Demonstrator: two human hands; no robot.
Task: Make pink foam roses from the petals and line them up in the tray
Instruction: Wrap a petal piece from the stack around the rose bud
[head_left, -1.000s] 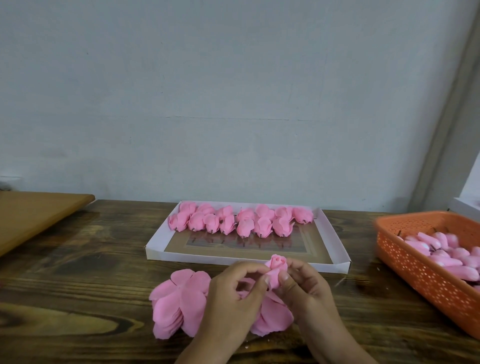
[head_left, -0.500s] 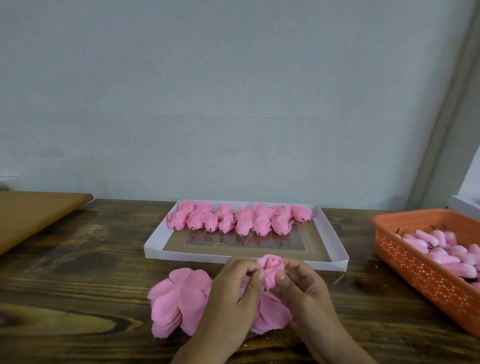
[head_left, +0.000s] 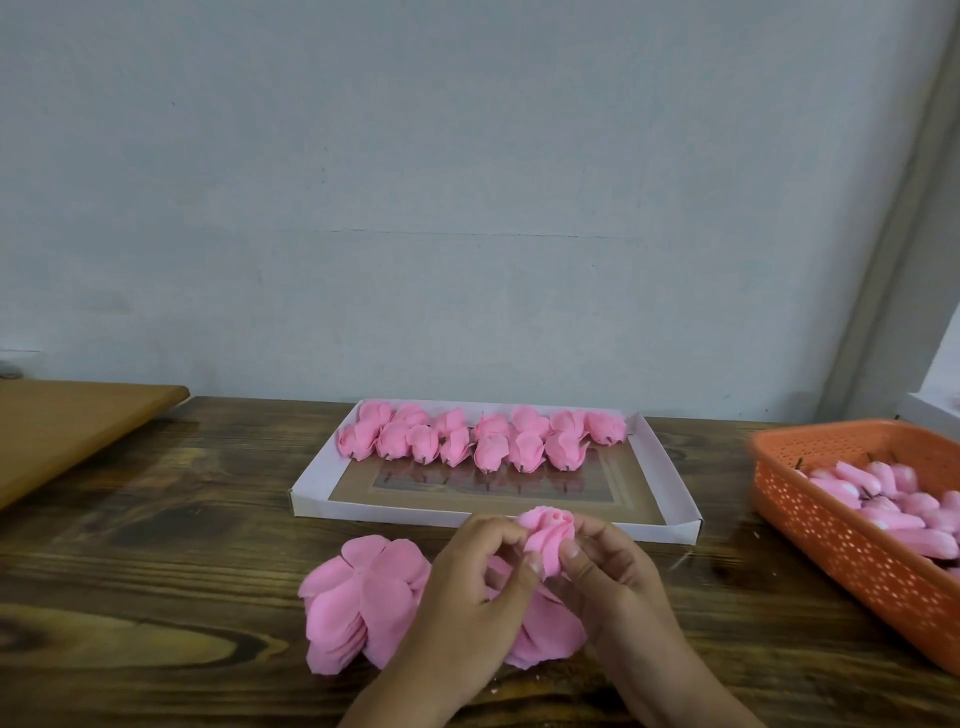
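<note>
A half-formed pink foam rose (head_left: 548, 538) is held upright between both hands, just in front of the tray. My left hand (head_left: 467, 587) pinches its left side with thumb and fingers. My right hand (head_left: 610, 577) grips its right side, thumb on the front. Under the hands lies a stack of flat pink petal sheets (head_left: 363, 603), partly hidden. The white cardboard tray (head_left: 498, 512) behind holds two rows of several finished roses (head_left: 483, 441) along its far side.
An orange perforated basket (head_left: 852, 545) with several pink foam buds stands at the right. A light wooden board (head_left: 67, 426) overhangs the table's far left. The dark wooden table (head_left: 156, 571) ends at a grey wall behind the tray.
The rose has been turned slightly between my fingers and looks a little fuller. Both hands stay in the same place in front of the tray.
</note>
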